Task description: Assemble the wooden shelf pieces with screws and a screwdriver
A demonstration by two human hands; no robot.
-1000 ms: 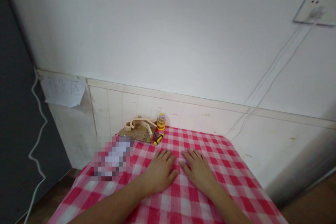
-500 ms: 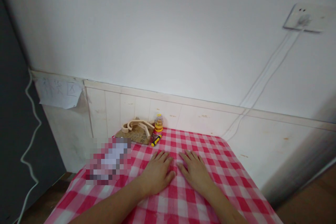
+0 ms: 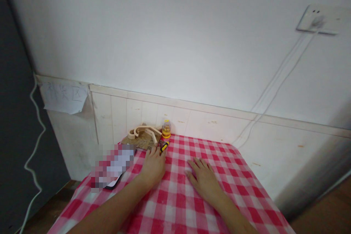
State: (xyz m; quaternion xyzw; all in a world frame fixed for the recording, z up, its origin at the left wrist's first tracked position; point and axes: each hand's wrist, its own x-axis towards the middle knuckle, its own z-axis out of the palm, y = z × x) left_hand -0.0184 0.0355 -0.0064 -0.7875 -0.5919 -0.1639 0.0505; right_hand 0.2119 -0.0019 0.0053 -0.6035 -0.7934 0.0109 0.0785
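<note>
I see room to pass between the left hand [image 3: 153, 165] and right hand [image 3: 205, 181] and over the checked cloth [image 3: 233, 168] at right, but the yellow-and-black tool [image 3: 165, 146], wooden pieces [image 3: 145, 128], cardboard [image 3: 141, 142] and yellow-based container [image 3: 166, 131] crowd the far left.

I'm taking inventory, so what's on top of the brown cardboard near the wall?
Pale wooden pieces, some curved, lie on the brown cardboard; its surface directly beneath them is covered and unseen.
</note>
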